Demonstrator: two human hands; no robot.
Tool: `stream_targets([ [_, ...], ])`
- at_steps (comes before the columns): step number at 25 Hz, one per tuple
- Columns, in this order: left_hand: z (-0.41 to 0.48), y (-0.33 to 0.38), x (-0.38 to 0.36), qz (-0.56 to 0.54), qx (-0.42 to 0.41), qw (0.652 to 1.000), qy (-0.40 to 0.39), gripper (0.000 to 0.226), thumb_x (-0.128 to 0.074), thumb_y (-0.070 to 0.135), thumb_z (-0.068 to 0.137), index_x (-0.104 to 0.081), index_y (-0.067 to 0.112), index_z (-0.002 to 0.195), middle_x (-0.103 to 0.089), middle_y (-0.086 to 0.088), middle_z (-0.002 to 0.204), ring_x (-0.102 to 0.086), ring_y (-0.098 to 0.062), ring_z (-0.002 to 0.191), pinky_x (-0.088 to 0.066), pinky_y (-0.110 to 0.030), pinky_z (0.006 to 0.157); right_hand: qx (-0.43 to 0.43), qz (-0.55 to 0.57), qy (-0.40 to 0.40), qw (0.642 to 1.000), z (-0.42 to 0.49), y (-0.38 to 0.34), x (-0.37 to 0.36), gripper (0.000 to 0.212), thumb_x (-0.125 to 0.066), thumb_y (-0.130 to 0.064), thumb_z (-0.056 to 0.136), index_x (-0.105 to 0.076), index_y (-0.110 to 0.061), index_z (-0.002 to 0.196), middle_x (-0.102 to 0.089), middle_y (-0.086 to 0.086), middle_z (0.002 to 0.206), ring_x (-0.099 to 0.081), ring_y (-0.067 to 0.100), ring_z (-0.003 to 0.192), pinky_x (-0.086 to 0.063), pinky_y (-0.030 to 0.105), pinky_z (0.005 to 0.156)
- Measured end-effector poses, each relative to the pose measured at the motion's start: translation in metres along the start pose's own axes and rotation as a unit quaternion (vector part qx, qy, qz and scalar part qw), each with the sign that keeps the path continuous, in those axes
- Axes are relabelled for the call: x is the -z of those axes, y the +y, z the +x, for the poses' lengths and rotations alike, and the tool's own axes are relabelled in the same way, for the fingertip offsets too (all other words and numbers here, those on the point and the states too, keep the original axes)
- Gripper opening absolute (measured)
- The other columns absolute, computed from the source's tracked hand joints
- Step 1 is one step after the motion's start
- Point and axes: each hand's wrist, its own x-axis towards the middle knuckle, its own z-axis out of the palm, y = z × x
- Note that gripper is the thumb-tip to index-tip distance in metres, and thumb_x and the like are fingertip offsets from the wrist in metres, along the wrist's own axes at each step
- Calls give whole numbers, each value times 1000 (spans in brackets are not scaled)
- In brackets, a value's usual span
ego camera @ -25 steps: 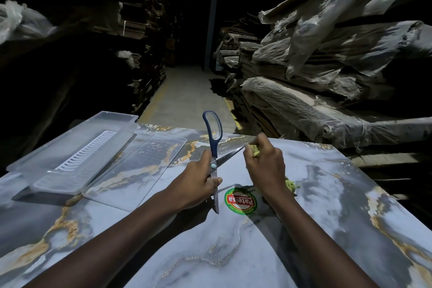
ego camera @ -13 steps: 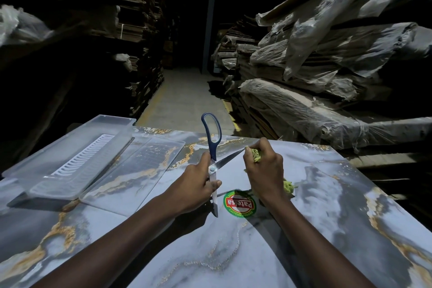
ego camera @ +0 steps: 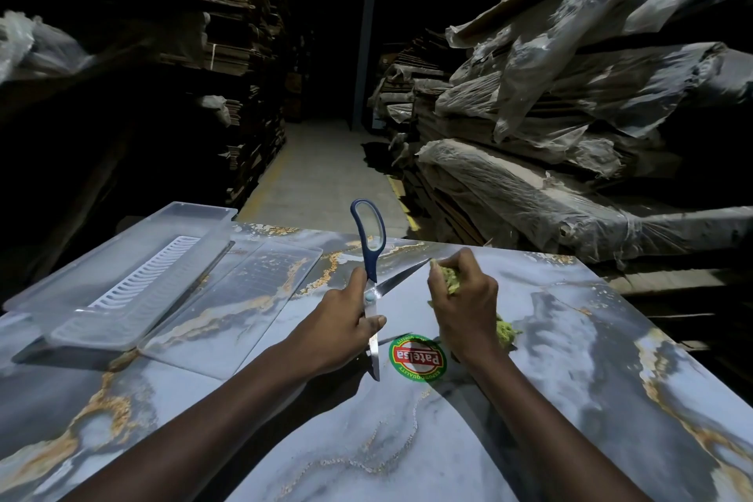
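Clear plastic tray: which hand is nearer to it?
Left. The left hand, gripping the scissors, is right of the tray; the right hand, holding a green wad, is farther right, beyond the scissors.

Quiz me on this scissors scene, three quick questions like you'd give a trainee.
1. What does the left hand grip?
2. True or false: the blades are shut.
3. The green pad is in: A the left hand, B the right hand, C neither.
Key: 1 scissors; 2 false, the blades stand apart; 3 B.
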Motion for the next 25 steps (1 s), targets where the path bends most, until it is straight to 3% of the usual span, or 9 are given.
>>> stream_targets([
  [2,1,-1,1,-3,1,1000,-5,43,-56,28,93,-29,23,127,-64,-9,108,-61,-19,85,-53,-34,74,30,-30,-47,998,-4,-3,-4,14,-56,-29,89,-43,-27,84,-64,3,65,-63,25,56,-50,38,48],
  [6,1,-3,1,-4,6,1000,-11,47,-56,28,94,-29,19,131,-62,-8,104,-55,-14,78,-44,-26,67,-11,-81,-83,993,1,-3,-10,13,-55,-30,90,-44,-24,86,-65,4,67,-63,26,63,-49,38,52],
  [9,4,-4,0,-10,14,1000,-16,50,-56,28,93,-27,20,133,-54,-12,134,-58,-20,100,-49,-31,79,-16,-107,-96,989,1,-7,-12,14,-53,-32,91,-43,-25,87,-66,5,70,-61,26,65,-49,36,53],
  [11,3,-3,2,-10,15,1000,-15,51,-56,28,94,-26,21,134,-51,-12,139,-58,-23,108,-52,-35,86,-43,-131,-101,985,5,-5,-14,13,-52,-33,91,-44,-24,88,-66,5,72,-60,27,67,-48,34,54],
  [14,1,2,1,-11,-1,1000,-13,48,-56,27,94,-27,23,131,-58,-11,129,-63,-20,96,-55,-35,82,-181,-45,-53,981,18,8,-4,9,-54,-28,87,-48,-25,82,-65,5,74,-63,29,68,-53,41,58],
  [16,0,2,1,-9,-6,1000,-4,46,-56,27,94,-28,22,130,-59,-11,127,-62,-19,95,-53,-31,79,-223,48,11,974,21,17,6,18,-59,-21,87,-48,-25,74,-62,3,67,-63,25,61,-54,44,59],
  [19,1,1,2,-9,3,1000,-3,44,-56,27,94,-29,21,128,-61,-10,117,-61,-17,89,-52,-30,76,-142,105,36,984,15,6,8,20,-62,-22,85,-49,-27,72,-59,-4,64,-63,23,57,-54,49,55],
  [22,0,2,2,-3,-2,1000,-6,40,-55,28,94,-31,21,125,-62,-9,110,-60,-16,83,-49,-28,69,-46,76,-34,995,8,-3,-3,11,-58,-30,84,-49,-27,78,-58,-9,68,-62,23,61,-54,49,51],
  [25,0,2,3,-2,-1,1000,-11,39,-55,29,94,-30,23,122,-62,-9,109,-59,-18,84,-51,-32,70,-88,21,-22,996,12,-2,-2,11,-56,-28,87,-47,-29,80,-59,-5,69,-62,17,60,-55,44,52],
])
